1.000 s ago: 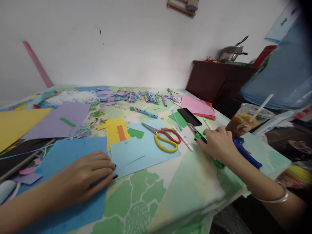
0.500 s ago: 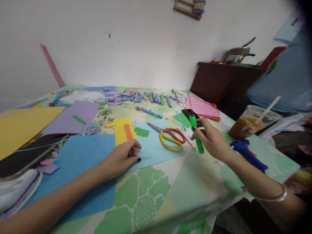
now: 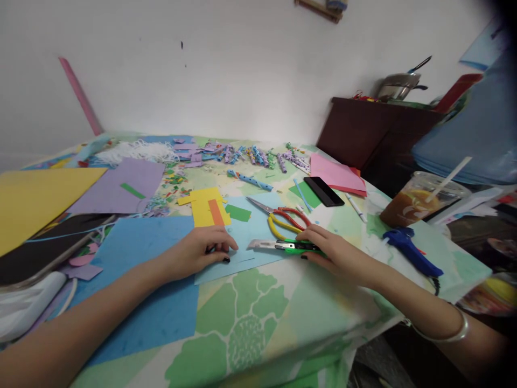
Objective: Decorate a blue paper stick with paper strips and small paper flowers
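My right hand grips a green utility knife. Its bare blade points left, over the light blue paper. Loosely curled, my left hand rests at the left part of that paper, thumb and forefinger apart with nothing visible between them. A thin line shows on the paper near the thumb. Just beyond the knife lie scissors with one red and one yellow handle, partly covered by my right fingers. Yellow paper with an orange strip and a green piece lie beyond my left hand.
Blue paper lies under my left forearm. To the right are a phone, a white pen, a blue glue gun and a drink cup. Curled paper pieces and white strings line the back.
My right hand has come left and down with the utility knife, turning it from upright to flat, its blade toward my left hand. The phone is now uncovered. My left hand stays nearly in place.
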The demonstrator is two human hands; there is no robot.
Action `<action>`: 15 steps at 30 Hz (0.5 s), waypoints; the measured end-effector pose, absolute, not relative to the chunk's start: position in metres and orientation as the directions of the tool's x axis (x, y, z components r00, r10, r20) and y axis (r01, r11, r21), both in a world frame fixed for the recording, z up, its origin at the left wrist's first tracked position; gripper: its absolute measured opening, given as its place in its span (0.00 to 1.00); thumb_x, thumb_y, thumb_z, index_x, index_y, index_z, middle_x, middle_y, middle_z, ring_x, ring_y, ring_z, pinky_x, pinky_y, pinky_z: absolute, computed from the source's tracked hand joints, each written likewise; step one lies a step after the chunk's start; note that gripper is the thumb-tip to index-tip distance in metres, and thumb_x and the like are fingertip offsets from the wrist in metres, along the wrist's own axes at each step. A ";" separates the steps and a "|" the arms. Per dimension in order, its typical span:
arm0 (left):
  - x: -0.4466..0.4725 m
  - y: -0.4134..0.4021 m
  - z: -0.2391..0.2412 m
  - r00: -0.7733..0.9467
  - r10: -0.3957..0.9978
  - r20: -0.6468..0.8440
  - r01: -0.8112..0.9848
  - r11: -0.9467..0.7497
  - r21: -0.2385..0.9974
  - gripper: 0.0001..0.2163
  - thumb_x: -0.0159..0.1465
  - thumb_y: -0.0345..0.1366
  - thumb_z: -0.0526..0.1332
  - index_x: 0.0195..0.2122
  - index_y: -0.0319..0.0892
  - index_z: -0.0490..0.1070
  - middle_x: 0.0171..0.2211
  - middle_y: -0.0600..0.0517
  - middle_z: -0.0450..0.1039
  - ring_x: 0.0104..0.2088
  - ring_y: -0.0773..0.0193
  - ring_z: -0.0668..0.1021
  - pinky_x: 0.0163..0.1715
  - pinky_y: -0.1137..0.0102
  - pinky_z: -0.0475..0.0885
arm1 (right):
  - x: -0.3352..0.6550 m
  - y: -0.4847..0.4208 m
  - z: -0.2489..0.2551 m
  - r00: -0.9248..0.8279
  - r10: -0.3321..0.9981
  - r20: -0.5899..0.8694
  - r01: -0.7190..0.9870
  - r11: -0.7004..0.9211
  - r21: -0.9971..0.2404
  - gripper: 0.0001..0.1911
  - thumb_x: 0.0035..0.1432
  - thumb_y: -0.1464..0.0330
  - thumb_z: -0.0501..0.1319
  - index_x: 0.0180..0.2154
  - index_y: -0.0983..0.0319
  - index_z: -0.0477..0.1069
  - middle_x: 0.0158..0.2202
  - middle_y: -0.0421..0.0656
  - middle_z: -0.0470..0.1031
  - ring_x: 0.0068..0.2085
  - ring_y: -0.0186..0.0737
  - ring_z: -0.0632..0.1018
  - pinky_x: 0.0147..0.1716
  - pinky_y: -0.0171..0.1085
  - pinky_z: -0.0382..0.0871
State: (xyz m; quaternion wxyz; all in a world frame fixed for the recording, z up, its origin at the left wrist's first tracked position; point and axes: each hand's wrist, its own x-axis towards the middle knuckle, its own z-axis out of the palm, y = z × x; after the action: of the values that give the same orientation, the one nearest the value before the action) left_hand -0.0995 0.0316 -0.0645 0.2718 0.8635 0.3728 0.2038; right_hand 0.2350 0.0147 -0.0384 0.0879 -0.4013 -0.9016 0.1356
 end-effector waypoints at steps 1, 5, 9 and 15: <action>-0.102 0.032 -0.065 0.650 0.740 0.173 0.516 -0.597 0.614 0.09 0.63 0.34 0.57 0.40 0.43 0.76 0.34 0.50 0.74 0.32 0.66 0.75 0.31 0.72 0.69 | 0.234 0.014 -0.038 -0.665 0.745 0.051 0.704 0.647 -0.293 0.13 0.62 0.71 0.55 0.50 0.60 0.64 0.48 0.50 0.68 0.46 0.46 0.74 0.43 0.45 0.71; -0.109 0.034 -0.067 0.680 0.679 0.277 0.484 -0.699 0.527 0.10 0.64 0.34 0.56 0.41 0.47 0.78 0.49 0.46 0.71 0.46 0.59 0.75 0.44 0.65 0.72 | 0.231 0.010 -0.039 -0.680 0.729 0.078 0.703 0.679 -0.210 0.15 0.62 0.71 0.55 0.50 0.60 0.65 0.48 0.52 0.68 0.47 0.47 0.74 0.43 0.46 0.72; -0.111 0.034 -0.068 0.769 0.590 0.244 0.476 -0.784 0.398 0.17 0.66 0.29 0.52 0.49 0.55 0.74 0.58 0.49 0.68 0.61 0.54 0.65 0.58 0.55 0.62 | 0.233 0.005 -0.040 -0.693 0.716 0.079 0.689 0.691 -0.217 0.17 0.62 0.71 0.55 0.52 0.60 0.64 0.50 0.52 0.67 0.49 0.48 0.72 0.44 0.46 0.71; -0.109 0.034 -0.067 0.833 0.551 0.054 0.495 -0.785 0.373 0.24 0.68 0.27 0.46 0.59 0.63 0.61 0.66 0.56 0.55 0.66 0.56 0.57 0.63 0.50 0.46 | 0.236 0.000 -0.034 -0.704 0.707 0.066 0.669 0.691 -0.274 0.16 0.63 0.72 0.54 0.52 0.60 0.66 0.48 0.50 0.68 0.45 0.44 0.73 0.43 0.42 0.70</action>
State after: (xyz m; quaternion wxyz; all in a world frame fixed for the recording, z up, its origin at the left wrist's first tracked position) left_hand -0.1088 0.0341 -0.0666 0.1744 0.9413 0.2776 0.0802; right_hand 0.2356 -0.0003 -0.0344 0.0833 -0.3757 -0.9157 0.1155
